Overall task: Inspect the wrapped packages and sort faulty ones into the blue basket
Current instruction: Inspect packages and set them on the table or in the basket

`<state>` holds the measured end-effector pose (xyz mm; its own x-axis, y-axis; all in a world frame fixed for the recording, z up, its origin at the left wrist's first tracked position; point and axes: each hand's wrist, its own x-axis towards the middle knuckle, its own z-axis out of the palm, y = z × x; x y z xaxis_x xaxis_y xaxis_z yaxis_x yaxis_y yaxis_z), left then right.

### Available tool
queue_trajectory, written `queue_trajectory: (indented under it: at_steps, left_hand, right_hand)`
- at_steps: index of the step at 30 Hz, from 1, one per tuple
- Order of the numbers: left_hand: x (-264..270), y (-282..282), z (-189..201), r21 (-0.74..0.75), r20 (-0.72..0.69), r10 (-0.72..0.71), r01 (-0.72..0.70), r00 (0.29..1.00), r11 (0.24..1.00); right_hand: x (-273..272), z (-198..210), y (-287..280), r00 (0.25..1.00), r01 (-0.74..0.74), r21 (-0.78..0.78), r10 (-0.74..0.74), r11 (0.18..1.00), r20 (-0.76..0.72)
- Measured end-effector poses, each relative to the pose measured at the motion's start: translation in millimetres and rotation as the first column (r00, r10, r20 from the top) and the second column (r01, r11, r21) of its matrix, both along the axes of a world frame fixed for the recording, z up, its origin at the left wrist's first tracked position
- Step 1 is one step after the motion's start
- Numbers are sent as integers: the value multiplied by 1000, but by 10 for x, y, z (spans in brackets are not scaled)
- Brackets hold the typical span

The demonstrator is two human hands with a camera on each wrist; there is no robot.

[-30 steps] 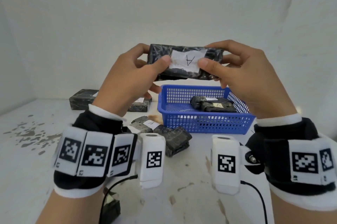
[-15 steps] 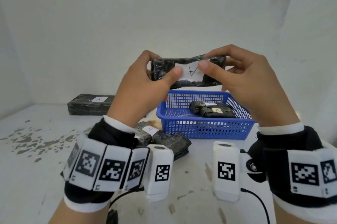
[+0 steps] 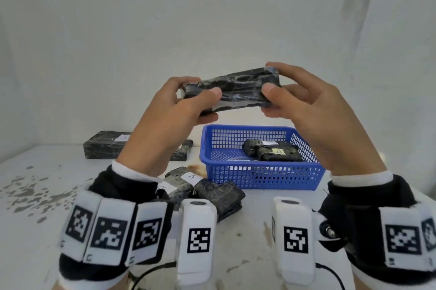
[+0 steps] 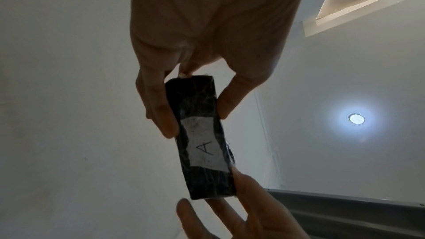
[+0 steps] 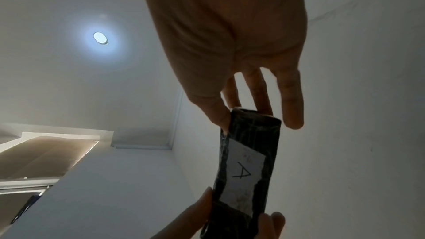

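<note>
A black wrapped package (image 3: 233,91) is held up in the air above the blue basket (image 3: 259,176). My left hand (image 3: 188,105) grips its left end and my right hand (image 3: 287,93) grips its right end, thumbs on the near face. Its plain dark side faces me in the head view. The white label marked "A" (image 4: 204,148) shows in the left wrist view, and the same label (image 5: 243,172) in the right wrist view. Two wrapped packages (image 3: 273,151) lie inside the basket.
Several more black wrapped packages lie on the white table: a long one (image 3: 103,146) at the back left and a cluster (image 3: 205,189) in front of the basket's left corner. Grey stains (image 3: 30,193) mark the table at the left. A white wall stands behind.
Both hands have turned the package over, so its labelled face now points away from me and the plain side faces me. The package has tilted, right end higher.
</note>
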<state>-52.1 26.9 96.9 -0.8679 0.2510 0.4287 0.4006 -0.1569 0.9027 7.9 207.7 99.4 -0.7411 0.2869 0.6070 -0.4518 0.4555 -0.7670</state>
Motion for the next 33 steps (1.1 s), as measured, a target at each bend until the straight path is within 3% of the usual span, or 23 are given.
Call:
queue_trajectory:
  at_steps: [7,12,22,33]
  left_hand:
    - [37,-36,31,15,-54,4,-4,999,1000]
    - [-19,24,-3,71,3,60,-60,998,996]
    - [87,48,3,-117,-11,96,-97,995,988]
    - [52,56,-13,-36,-60,97,-99,993,994]
  right_hand:
    - [82,43,-39,999,14,64,-12,998,-33]
    - [67,33,-63,999,15,63,-12,998,-47]
    - [62,7,-3,1000,11,134,-7,991,-26]
    - [16,-17,-18,998,62,198,-57,978,-30]
